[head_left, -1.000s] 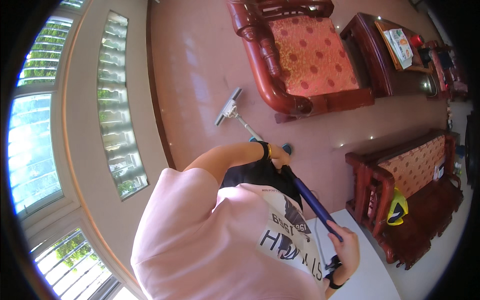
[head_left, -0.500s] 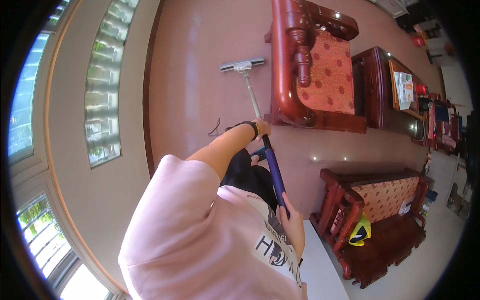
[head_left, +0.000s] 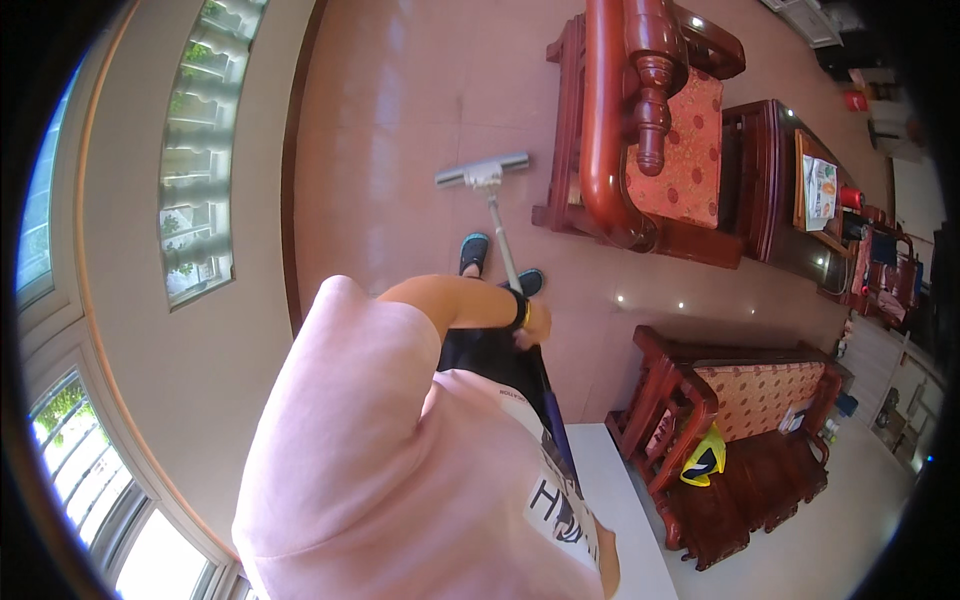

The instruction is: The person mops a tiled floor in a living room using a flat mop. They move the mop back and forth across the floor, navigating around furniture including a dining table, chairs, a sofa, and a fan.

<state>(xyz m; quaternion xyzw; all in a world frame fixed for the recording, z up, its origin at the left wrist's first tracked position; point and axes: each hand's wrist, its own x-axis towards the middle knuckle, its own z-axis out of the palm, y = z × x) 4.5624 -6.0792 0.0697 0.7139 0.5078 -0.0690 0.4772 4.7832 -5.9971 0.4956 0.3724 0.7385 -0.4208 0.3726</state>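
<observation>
My left hand (head_left: 535, 326) is closed around the pole of a mop, low in front of my body, with a dark band at the wrist. From there the mop's pale grey pole (head_left: 502, 238) runs forward to its wide flat head (head_left: 483, 171), which lies on the floor tiles. Its purple upper handle (head_left: 557, 436) slants back beside my shirt. Only a bit of my right arm (head_left: 608, 560) shows at the lower edge; its fingers are hidden behind the shirt.
A carved wooden armchair (head_left: 605, 130) with a red patterned cushion stands right of the mop head, a dark wooden table (head_left: 757, 190) beyond it. A wooden bench (head_left: 740, 510) with a yellow bag (head_left: 704, 458) stands at right. White wall (head_left: 130, 200) at left. My shoes (head_left: 474, 252) flank the pole.
The mop has been drawn back toward my body, its head sliding nearer. Both hands have moved back with it, and the right hand has gone out of sight behind the shirt.
</observation>
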